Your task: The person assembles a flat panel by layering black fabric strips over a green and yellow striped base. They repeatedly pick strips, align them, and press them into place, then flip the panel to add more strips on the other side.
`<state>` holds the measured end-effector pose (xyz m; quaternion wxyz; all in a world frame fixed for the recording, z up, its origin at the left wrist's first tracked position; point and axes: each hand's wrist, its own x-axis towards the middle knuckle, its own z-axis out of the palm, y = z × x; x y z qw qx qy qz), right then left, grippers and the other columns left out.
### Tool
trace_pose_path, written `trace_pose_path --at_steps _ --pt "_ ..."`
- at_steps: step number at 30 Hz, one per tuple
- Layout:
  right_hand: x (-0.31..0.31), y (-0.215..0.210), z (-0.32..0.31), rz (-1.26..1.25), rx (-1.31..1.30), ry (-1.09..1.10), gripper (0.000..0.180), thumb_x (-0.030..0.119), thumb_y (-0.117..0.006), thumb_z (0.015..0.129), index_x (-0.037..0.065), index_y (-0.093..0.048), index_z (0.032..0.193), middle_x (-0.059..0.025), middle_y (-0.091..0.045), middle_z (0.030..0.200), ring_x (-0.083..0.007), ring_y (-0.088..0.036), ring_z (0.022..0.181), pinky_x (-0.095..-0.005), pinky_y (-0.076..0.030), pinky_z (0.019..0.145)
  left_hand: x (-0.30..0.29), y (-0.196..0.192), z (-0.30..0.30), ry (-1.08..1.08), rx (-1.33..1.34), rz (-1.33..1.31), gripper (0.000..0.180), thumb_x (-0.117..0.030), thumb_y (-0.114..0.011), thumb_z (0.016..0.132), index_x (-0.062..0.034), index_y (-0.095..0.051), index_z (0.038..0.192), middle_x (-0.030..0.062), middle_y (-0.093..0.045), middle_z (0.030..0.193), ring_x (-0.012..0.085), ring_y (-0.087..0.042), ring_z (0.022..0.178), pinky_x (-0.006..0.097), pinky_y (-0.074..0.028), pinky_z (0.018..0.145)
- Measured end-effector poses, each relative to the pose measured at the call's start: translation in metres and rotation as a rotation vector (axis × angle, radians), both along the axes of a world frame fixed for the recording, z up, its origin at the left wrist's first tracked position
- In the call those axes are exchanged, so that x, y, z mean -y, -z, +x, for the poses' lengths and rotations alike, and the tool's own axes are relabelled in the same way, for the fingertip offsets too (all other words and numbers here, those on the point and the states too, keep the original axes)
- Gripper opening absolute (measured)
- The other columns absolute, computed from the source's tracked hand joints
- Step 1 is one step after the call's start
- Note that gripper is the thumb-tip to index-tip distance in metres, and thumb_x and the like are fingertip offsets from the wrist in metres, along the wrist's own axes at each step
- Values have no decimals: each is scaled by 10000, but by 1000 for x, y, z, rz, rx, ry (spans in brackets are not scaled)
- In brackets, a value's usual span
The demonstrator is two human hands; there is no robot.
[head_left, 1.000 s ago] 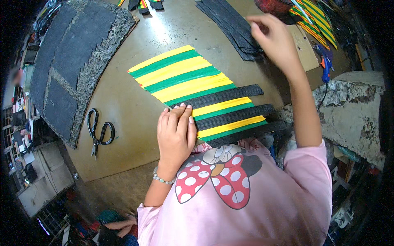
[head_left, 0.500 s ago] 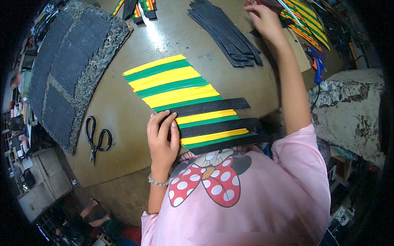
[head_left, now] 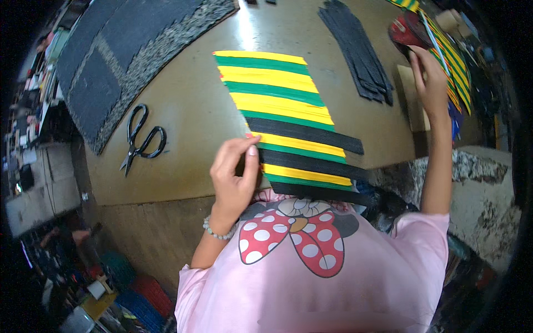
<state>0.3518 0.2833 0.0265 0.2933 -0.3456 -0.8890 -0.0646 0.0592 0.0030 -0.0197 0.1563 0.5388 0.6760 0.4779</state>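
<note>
A striped panel of yellow and green strips point(head_left: 277, 89) lies slanted on the table. Black woven strips point(head_left: 311, 161) alternate with the coloured bands in its near half, their ends jutting out to the right. At the panel's left edge, my left hand point(head_left: 233, 175) has thumb and forefinger pinched together on the ends of the strips. Over at the far right, my right hand point(head_left: 434, 83) reaches to the near side of a red rounded container point(head_left: 408, 32) with a dark rim. Its fingertips are drawn together, and whatever lies between them is too small to make out.
Black-handled scissors point(head_left: 143, 139) rest left of the panel. A rough slab with dark patches point(head_left: 127, 50) fills the far left. Beyond the panel lies a stack of black strips point(head_left: 358, 55). More striped pieces point(head_left: 458, 69) and a tan board point(head_left: 412, 100) sit at the right.
The view has shifted, so the table's things sit differently in it. My left hand has slid off the panel's top to its left edge. My right hand has moved to the container's near side.
</note>
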Motion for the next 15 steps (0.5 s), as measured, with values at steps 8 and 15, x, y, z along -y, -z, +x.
trace_pose_path --at_steps 8,15 --pt "152 -23 -106 -846 90 -482 142 117 -644 912 33 -616 1023 -108 -682 796 -191 -629 567 -318 -476 498 -14 -26 12 189 957 -361 175 -84 -705 920 32 -687 1050 38 -685 810 61 -630 676 186 -504 577" --pt "117 -18 -123 -2057 77 -268 234 228 -623 991 -3 -596 971 -74 -685 689 -64 -526 440 -207 -385 409 -10 -14 -16 46 1061 -418 156 -144 -717 925 2 -660 921 65 -679 689 58 -593 506 178 -447 429"
